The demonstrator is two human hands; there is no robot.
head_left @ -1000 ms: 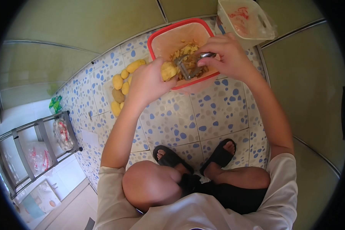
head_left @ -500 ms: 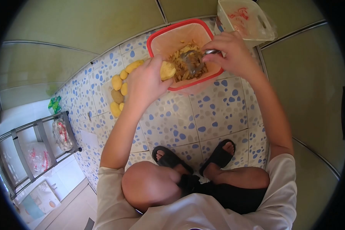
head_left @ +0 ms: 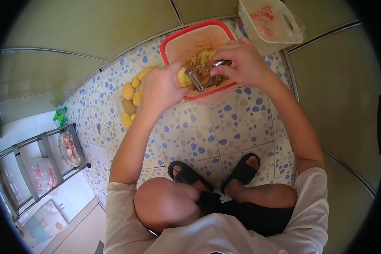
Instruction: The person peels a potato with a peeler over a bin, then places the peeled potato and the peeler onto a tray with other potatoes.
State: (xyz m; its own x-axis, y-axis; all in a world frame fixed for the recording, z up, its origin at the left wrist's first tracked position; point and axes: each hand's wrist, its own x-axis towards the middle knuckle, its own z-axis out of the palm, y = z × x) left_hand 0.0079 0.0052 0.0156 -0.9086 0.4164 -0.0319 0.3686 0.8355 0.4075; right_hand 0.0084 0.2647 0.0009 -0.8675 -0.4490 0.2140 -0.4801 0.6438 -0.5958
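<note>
My left hand (head_left: 164, 86) is closed around a yellow potato (head_left: 183, 78) at the left rim of a red-rimmed bin (head_left: 167, 50). In my right hand (head_left: 243, 61) is a metal peeler (head_left: 196, 80), gripped by its shiny handle; its blade lies against or very close to the potato's right side. Peelings (head_left: 205, 57) cover the bottom of the bin, below both hands. Left of my left hand, several potatoes (head_left: 128, 91) lie grouped on the floor, most yellow and one browner. My left fingers hide part of the held potato.
A white plastic container (head_left: 275, 25) with red marks stands behind the bin to the right. Cabinet doors (head_left: 114, 25) rise at the back. A grey metal rack (head_left: 40, 165) with bags is at the left. My sandalled feet (head_left: 190, 175) rest on the patterned tiles.
The peeler has moved left from over the bin's middle to the potato, my right hand going with it. My left hand has stayed nearly in place.
</note>
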